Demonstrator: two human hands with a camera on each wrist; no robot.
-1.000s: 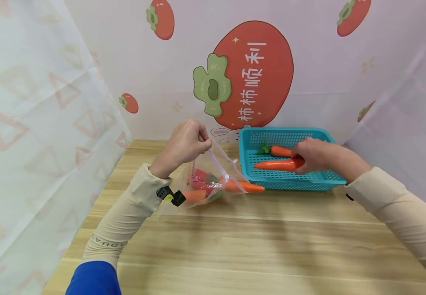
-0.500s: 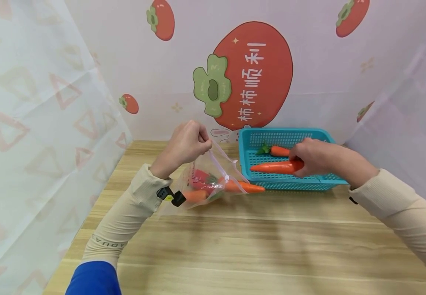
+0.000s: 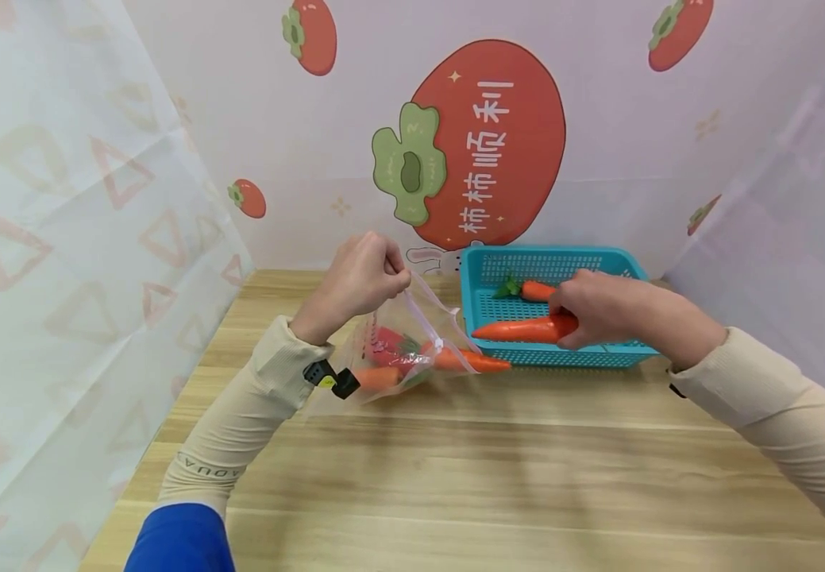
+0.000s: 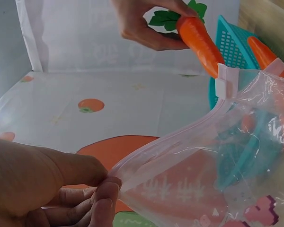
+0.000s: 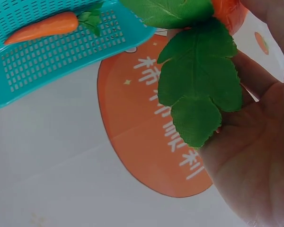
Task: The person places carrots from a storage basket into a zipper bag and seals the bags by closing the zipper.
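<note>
My left hand [image 3: 364, 276] pinches the zip edge of a clear zip bag [image 4: 180, 156] between thumb and fingers. The bag's mouth faces right. Inside it lie carrots and a red item [image 3: 387, 348] partly hidden by the film; one carrot [image 3: 483, 362] pokes its tip out of the mouth. My right hand [image 3: 594, 308] grips another carrot [image 3: 515, 330] by its leafy end, tip pointing left toward the bag opening. Its green leaves [image 5: 196, 75] hang by the palm in the right wrist view. From the left wrist, that carrot's tip overlaps the bag's zip slider [image 4: 221, 88].
A teal mesh basket [image 3: 622, 256] stands at the back right of the wooden table [image 3: 455, 492], under my right hand. One carrot [image 5: 42, 28] with green leaves lies in it. Printed sheets [image 3: 326, 151] form walls at the back and both sides.
My right hand has moved left and slightly toward me with the carrot, bringing its tip to the bag's mouth. My left hand and the bag have stayed in place.
</note>
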